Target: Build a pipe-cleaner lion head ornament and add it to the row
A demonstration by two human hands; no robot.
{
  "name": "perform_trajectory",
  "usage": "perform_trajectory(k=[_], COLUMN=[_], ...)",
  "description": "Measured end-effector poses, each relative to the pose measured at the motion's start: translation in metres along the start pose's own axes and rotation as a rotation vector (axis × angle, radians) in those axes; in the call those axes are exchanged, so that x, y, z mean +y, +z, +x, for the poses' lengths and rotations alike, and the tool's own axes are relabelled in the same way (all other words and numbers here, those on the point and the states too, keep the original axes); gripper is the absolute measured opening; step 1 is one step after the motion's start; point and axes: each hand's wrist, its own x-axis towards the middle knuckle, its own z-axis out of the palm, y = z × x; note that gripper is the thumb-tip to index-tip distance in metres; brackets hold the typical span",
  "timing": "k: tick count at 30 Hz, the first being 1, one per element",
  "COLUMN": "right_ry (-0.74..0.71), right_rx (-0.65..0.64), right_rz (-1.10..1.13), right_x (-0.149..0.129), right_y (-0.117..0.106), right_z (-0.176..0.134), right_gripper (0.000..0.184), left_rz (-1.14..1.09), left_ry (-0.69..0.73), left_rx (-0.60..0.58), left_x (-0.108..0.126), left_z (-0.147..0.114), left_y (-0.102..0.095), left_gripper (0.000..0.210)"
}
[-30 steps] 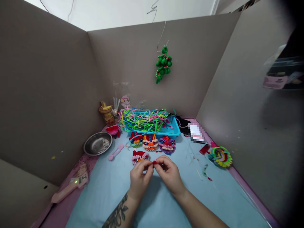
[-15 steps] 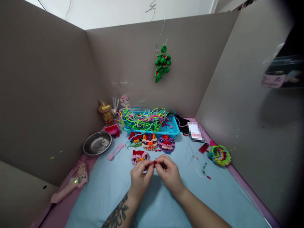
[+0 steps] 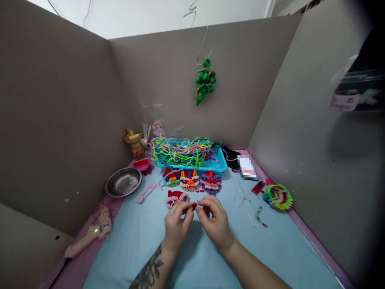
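In front of me, my left hand (image 3: pixel 177 225) is closed in a pinch on a small red fuzzy piece (image 3: pixel 194 205). My right hand (image 3: pixel 216 224) is curled from the other side, thumb and forefinger at the piece's right edge. The exact shape of the piece is too small to make out. Just beyond the fingers lies a pink and red lion-head figure (image 3: pixel 177 198) of pipe cleaners, partly covered by my left hand. Behind it sit an orange one (image 3: pixel 189 180), a purple one (image 3: pixel 211 182) and a green and red one (image 3: pixel 171 177).
A blue tray (image 3: pixel 221 165) heaped with colourful pipe cleaners (image 3: pixel 183 151) stands at the back. To the left are a metal bowl (image 3: pixel 116 185), a pink double-ended tool (image 3: pixel 146 192) and a pink glue gun (image 3: pixel 90 237). At right lies a yellow-green ring bundle (image 3: pixel 279 196). Grey panels enclose the table.
The red piece has shifted slightly left with my left fingertips. My right thumb and forefinger have parted a little, showing more of the piece.
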Motion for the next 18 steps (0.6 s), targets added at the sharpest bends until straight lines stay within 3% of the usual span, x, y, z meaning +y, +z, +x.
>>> perform_trajectory(k=[8,18], right_ry=[-0.207,-0.145], right_rx=[0.0,-0.012], right_rz=[-0.167,-0.164], right_x=[0.003,0.0072], right_y=[-0.0067,-0.0047], right_z=[0.0031,0.0024], right_gripper=[0.009,0.009], left_rz=[0.048,0.087], left_ry=[0.113,0.19], left_rx=[-0.009,-0.013], left_x=[-0.0015,-0.0037], left_z=[0.002,0.0001], left_y=[0.0015,0.0019], left_gripper=[0.009,0.012])
